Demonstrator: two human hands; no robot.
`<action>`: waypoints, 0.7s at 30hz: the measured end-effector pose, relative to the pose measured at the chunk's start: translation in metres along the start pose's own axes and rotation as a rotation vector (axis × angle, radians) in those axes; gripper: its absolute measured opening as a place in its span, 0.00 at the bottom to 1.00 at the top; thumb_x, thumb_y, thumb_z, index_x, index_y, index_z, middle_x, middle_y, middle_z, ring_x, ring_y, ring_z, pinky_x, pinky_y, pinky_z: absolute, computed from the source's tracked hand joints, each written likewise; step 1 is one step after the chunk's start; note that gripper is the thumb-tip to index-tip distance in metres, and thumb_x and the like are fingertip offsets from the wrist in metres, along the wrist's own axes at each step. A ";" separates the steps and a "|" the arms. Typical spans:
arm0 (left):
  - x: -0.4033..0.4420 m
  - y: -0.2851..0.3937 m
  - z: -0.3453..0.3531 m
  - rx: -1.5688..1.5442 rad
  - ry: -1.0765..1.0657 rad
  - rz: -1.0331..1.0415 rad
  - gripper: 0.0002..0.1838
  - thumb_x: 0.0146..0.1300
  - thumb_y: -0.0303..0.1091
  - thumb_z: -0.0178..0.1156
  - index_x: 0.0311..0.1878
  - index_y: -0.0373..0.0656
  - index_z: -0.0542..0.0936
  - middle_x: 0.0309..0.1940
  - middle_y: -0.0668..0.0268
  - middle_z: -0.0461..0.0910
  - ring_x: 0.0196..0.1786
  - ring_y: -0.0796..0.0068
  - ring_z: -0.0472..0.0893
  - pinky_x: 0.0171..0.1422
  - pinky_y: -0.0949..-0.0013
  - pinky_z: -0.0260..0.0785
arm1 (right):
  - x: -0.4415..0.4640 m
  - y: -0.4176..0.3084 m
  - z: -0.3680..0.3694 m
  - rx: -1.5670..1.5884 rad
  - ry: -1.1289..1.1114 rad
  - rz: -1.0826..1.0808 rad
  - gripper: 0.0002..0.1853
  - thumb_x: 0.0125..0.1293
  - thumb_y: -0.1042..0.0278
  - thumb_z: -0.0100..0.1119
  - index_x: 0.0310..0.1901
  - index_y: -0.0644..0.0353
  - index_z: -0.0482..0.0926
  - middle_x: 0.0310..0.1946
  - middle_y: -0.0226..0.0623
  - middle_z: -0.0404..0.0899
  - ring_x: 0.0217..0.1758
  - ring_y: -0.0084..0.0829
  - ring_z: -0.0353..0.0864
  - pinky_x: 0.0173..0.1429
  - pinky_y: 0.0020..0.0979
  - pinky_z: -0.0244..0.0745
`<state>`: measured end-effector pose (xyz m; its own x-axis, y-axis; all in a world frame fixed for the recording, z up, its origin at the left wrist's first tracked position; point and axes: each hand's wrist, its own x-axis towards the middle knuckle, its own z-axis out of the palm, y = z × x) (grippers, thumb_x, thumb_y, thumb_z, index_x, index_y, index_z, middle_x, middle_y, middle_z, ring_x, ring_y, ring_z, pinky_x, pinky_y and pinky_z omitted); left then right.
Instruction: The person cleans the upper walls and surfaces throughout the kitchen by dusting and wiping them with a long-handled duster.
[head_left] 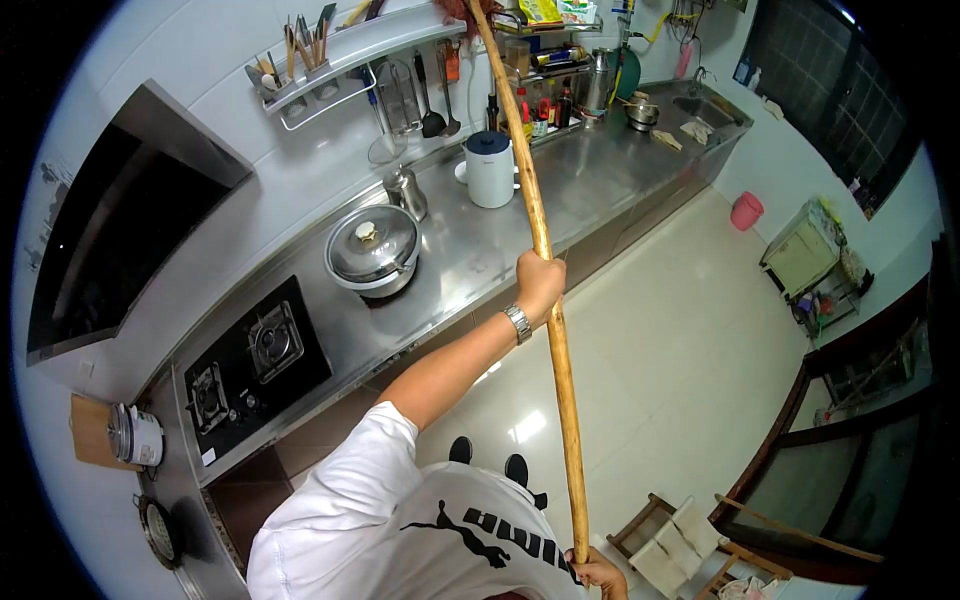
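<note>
A steel counter (pixel 450 265) bears a stove (pixel 255 368), lidded pot (pixel 373 243) and kettle (pixel 490 182).

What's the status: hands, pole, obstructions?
Left hand closed around wooden pole, right hand gripping its lower end. Pole reaches frame's top edge. White kettle beside it in view; actual gap unclear.

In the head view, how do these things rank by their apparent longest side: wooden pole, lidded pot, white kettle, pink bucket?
1. Wooden pole, by far
2. Lidded pot
3. White kettle
4. Pink bucket; it stands farther off, so its real size is unsure.
</note>
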<state>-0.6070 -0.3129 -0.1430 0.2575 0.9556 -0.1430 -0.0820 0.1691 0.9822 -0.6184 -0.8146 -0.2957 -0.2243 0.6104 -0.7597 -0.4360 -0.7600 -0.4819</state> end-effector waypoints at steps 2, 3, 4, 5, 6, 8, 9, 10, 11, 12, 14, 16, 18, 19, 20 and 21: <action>0.000 -0.004 -0.003 0.011 -0.004 0.000 0.07 0.51 0.22 0.51 0.20 0.37 0.66 0.11 0.65 0.66 0.11 0.74 0.67 0.12 0.67 0.58 | 0.007 0.017 -0.006 -0.025 0.022 -0.029 0.17 0.50 0.72 0.62 0.44 0.60 0.73 0.23 0.23 0.70 0.20 0.15 0.68 0.22 0.19 0.63; -0.001 -0.004 -0.004 0.017 -0.008 0.008 0.07 0.51 0.22 0.51 0.21 0.37 0.65 0.12 0.66 0.66 0.11 0.74 0.67 0.13 0.67 0.58 | 0.019 0.031 -0.014 -0.029 0.001 -0.050 0.17 0.50 0.70 0.63 0.43 0.61 0.74 0.25 0.23 0.72 0.24 0.16 0.70 0.26 0.20 0.65; -0.001 -0.004 -0.006 0.016 -0.007 0.007 0.07 0.51 0.22 0.51 0.21 0.37 0.65 0.12 0.66 0.66 0.11 0.74 0.67 0.13 0.67 0.58 | 0.025 0.044 -0.020 -0.033 -0.018 -0.072 0.17 0.50 0.69 0.64 0.43 0.61 0.75 0.28 0.24 0.74 0.27 0.17 0.72 0.30 0.20 0.67; -0.002 -0.004 -0.007 0.004 -0.010 0.013 0.07 0.51 0.22 0.51 0.21 0.37 0.65 0.12 0.66 0.66 0.11 0.75 0.67 0.13 0.67 0.58 | 0.025 0.050 -0.019 -0.035 -0.017 -0.071 0.17 0.50 0.69 0.64 0.43 0.61 0.75 0.28 0.24 0.74 0.27 0.17 0.72 0.30 0.20 0.67; -0.001 -0.003 -0.007 -0.010 -0.013 0.019 0.07 0.51 0.22 0.51 0.21 0.37 0.65 0.12 0.66 0.65 0.11 0.75 0.67 0.13 0.66 0.58 | 0.027 0.055 -0.016 -0.018 0.002 -0.150 0.17 0.50 0.68 0.65 0.42 0.62 0.76 0.29 0.24 0.75 0.29 0.18 0.73 0.32 0.22 0.68; 0.000 0.000 -0.008 -0.013 -0.038 0.030 0.06 0.51 0.22 0.51 0.21 0.37 0.66 0.12 0.67 0.65 0.11 0.75 0.66 0.13 0.67 0.58 | 0.023 0.041 -0.001 -0.006 0.019 -0.228 0.17 0.50 0.68 0.66 0.41 0.63 0.77 0.30 0.25 0.75 0.31 0.20 0.73 0.35 0.23 0.69; -0.002 -0.001 -0.010 -0.011 -0.063 0.035 0.06 0.51 0.22 0.51 0.21 0.37 0.66 0.12 0.67 0.65 0.11 0.76 0.66 0.13 0.68 0.58 | 0.004 0.010 0.020 0.031 -0.036 -0.254 0.14 0.52 0.65 0.67 0.37 0.62 0.77 0.24 0.26 0.72 0.27 0.22 0.69 0.31 0.26 0.67; -0.001 -0.003 -0.011 -0.013 -0.058 0.033 0.06 0.51 0.22 0.51 0.21 0.37 0.66 0.12 0.67 0.65 0.11 0.76 0.66 0.13 0.68 0.58 | -0.006 -0.006 0.031 0.070 -0.089 -0.280 0.12 0.55 0.63 0.67 0.33 0.61 0.77 0.18 0.27 0.69 0.23 0.23 0.65 0.27 0.29 0.65; 0.001 -0.005 -0.010 -0.014 -0.075 0.073 0.06 0.51 0.21 0.51 0.22 0.37 0.66 0.12 0.67 0.65 0.12 0.76 0.67 0.14 0.68 0.58 | 0.000 0.003 0.027 0.068 -0.089 -0.277 0.12 0.55 0.63 0.67 0.33 0.61 0.77 0.18 0.27 0.69 0.23 0.23 0.65 0.27 0.29 0.65; -0.002 -0.004 -0.010 -0.015 -0.092 0.112 0.06 0.51 0.21 0.50 0.22 0.37 0.66 0.12 0.68 0.65 0.12 0.76 0.67 0.14 0.69 0.59 | 0.010 0.017 0.020 -0.030 0.055 -0.235 0.14 0.53 0.64 0.67 0.36 0.63 0.77 0.24 0.27 0.73 0.28 0.23 0.70 0.32 0.27 0.68; -0.013 0.009 -0.008 -0.049 -0.108 0.074 0.06 0.52 0.21 0.51 0.22 0.37 0.66 0.12 0.67 0.65 0.12 0.77 0.68 0.14 0.69 0.59 | 0.015 0.024 0.011 -0.129 0.199 -0.193 0.16 0.51 0.66 0.67 0.38 0.65 0.78 0.30 0.27 0.77 0.32 0.23 0.75 0.37 0.25 0.71; -0.025 0.026 -0.004 -0.081 -0.127 0.035 0.06 0.52 0.21 0.51 0.23 0.37 0.66 0.12 0.67 0.66 0.12 0.77 0.68 0.14 0.69 0.60 | 0.011 0.004 0.011 -0.199 0.242 -0.169 0.11 0.52 0.66 0.68 0.32 0.64 0.78 0.24 0.28 0.76 0.28 0.23 0.75 0.32 0.25 0.71; -0.033 0.037 0.002 -0.193 -0.202 0.059 0.09 0.54 0.21 0.54 0.24 0.41 0.64 0.15 0.69 0.66 0.13 0.79 0.69 0.13 0.73 0.61 | 0.018 0.005 0.004 -0.211 0.318 -0.207 0.10 0.53 0.68 0.68 0.31 0.63 0.77 0.20 0.27 0.74 0.23 0.20 0.72 0.26 0.24 0.67; -0.037 0.044 0.007 -0.196 -0.205 0.059 0.09 0.54 0.21 0.54 0.24 0.41 0.64 0.15 0.69 0.66 0.13 0.79 0.69 0.13 0.73 0.61 | 0.026 0.005 -0.003 -0.228 0.393 -0.251 0.09 0.55 0.69 0.67 0.29 0.61 0.76 0.17 0.26 0.72 0.18 0.17 0.69 0.20 0.22 0.63; -0.041 0.054 0.011 -0.164 -0.218 0.113 0.09 0.54 0.22 0.55 0.24 0.41 0.64 0.15 0.69 0.66 0.14 0.79 0.70 0.13 0.73 0.62 | 0.037 0.003 -0.014 -0.330 0.460 -0.309 0.09 0.54 0.69 0.68 0.26 0.61 0.76 0.17 0.25 0.72 0.19 0.17 0.69 0.22 0.23 0.64; -0.043 0.058 0.015 -0.132 -0.231 0.165 0.10 0.55 0.23 0.55 0.23 0.41 0.64 0.14 0.69 0.67 0.14 0.78 0.71 0.14 0.73 0.63 | 0.048 -0.003 -0.019 -0.362 0.529 -0.363 0.09 0.54 0.69 0.67 0.26 0.61 0.76 0.16 0.26 0.71 0.19 0.17 0.69 0.23 0.24 0.64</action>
<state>-0.6082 -0.3478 -0.0778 0.4410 0.8952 0.0637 -0.2613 0.0602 0.9634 -0.6115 -0.7867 -0.3391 0.3696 0.7180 -0.5898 -0.0671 -0.6124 -0.7877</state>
